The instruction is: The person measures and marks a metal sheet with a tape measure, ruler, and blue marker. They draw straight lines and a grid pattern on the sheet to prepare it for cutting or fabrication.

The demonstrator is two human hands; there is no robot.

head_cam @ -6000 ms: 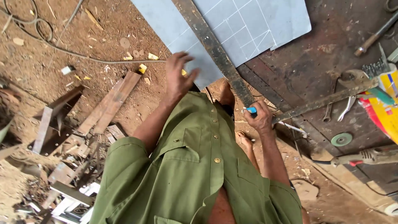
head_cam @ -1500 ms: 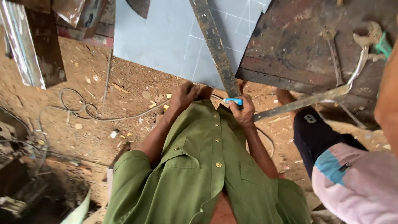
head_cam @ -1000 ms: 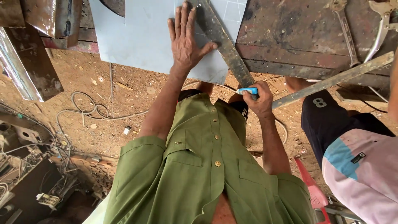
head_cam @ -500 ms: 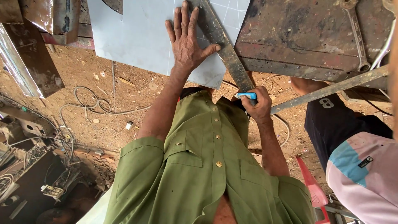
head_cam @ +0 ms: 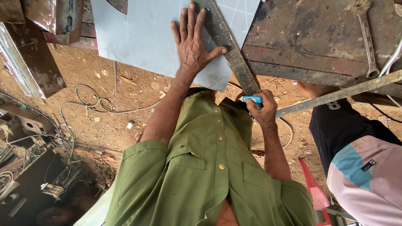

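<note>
My only view is the head camera, looking steeply down (close) over the chest toward the pale sheet (head_cam: 142, 37).

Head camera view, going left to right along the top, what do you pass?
Shiny metal strip → pale blue sheet → left hand flat on it → dark metal straightedge → rusty workbench top → spanner.

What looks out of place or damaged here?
The table is rusty and stained, and a cable lies tangled on the dirt floor. The sheet under the left hand looks undamaged.
</note>
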